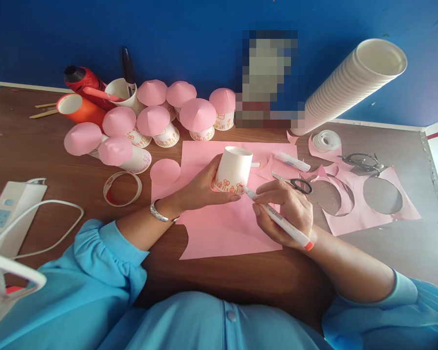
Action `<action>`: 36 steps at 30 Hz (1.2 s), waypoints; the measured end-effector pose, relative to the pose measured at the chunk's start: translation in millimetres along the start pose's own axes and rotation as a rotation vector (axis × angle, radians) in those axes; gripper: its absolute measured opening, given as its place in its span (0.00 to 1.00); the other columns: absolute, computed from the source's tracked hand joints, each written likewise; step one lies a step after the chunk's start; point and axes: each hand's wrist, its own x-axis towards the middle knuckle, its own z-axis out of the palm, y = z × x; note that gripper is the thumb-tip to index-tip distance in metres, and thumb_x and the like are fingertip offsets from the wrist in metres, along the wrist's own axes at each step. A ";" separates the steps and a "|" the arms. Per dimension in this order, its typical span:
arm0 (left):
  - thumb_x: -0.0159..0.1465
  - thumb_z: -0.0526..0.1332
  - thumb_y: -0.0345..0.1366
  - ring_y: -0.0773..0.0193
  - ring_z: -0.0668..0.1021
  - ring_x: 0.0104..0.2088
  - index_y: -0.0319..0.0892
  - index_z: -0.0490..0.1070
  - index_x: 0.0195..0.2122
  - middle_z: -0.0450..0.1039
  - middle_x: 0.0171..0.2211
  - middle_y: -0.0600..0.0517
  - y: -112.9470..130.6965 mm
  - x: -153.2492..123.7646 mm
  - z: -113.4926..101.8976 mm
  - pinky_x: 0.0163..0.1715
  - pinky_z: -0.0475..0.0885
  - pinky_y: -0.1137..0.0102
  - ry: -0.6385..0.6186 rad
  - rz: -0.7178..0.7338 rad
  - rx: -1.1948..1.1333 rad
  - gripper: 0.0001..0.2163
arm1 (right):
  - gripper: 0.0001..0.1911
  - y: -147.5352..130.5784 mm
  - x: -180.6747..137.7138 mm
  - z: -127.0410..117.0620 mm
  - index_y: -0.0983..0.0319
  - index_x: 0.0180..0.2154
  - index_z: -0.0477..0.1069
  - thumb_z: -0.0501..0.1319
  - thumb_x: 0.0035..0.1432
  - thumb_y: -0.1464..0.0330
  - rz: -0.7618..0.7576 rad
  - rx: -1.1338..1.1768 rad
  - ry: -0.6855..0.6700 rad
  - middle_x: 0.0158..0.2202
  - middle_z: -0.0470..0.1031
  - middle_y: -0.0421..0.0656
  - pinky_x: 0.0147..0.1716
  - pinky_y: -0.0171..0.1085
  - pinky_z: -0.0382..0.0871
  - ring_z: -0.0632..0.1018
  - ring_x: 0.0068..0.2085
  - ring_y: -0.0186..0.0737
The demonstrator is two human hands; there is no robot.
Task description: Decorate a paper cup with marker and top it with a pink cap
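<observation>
My left hand [204, 187] is closed around a white paper cup [235, 167], held upside down above pink paper. Orange flowers and grass strokes run along the cup's wide lower edge. My right hand [288, 209] grips a white marker [281, 222] with an orange-red end, its tip at the cup's lower right edge among the drawn flowers. Beneath lies a large pink paper sheet [226, 233]. Just past my right hand are scissors [301, 185], partly hidden by it, and a white glue-stick-like tube [292, 161].
Several cups with pink cone tops [198, 115] stand or lie at the back left. A tall stack of cups [350, 82] leans on the blue wall. Tape [326, 140], paper offcuts [383, 194], a cut cup ring [122, 188] and a power strip [14, 214] lie around.
</observation>
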 end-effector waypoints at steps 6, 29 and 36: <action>0.59 0.75 0.40 0.50 0.78 0.50 0.45 0.62 0.60 0.72 0.53 0.44 -0.6 0.7 0.0 0.45 0.79 0.58 -0.014 0.017 -0.019 0.32 | 0.11 -0.5 -0.1 -0.2 0.57 0.44 0.68 0.61 0.63 0.77 -0.003 -0.011 -0.001 0.32 0.77 0.41 0.23 0.38 0.74 0.79 0.28 0.38; 0.58 0.76 0.41 0.51 0.78 0.51 0.46 0.62 0.61 0.73 0.55 0.43 -1.5 -0.2 -0.6 0.45 0.79 0.59 -0.003 0.014 0.010 0.33 | 0.11 0.1 -0.6 0.3 0.58 0.42 0.68 0.61 0.62 0.78 -0.016 0.020 -0.003 0.32 0.77 0.41 0.24 0.34 0.73 0.78 0.27 0.35; 0.59 0.76 0.42 0.51 0.78 0.52 0.46 0.62 0.62 0.73 0.56 0.43 -4.1 0.3 -2.2 0.45 0.79 0.60 -0.014 0.030 0.023 0.34 | 0.12 -0.1 1.3 1.0 0.58 0.44 0.69 0.62 0.61 0.78 -0.027 0.037 0.003 0.30 0.77 0.40 0.24 0.33 0.74 0.80 0.27 0.36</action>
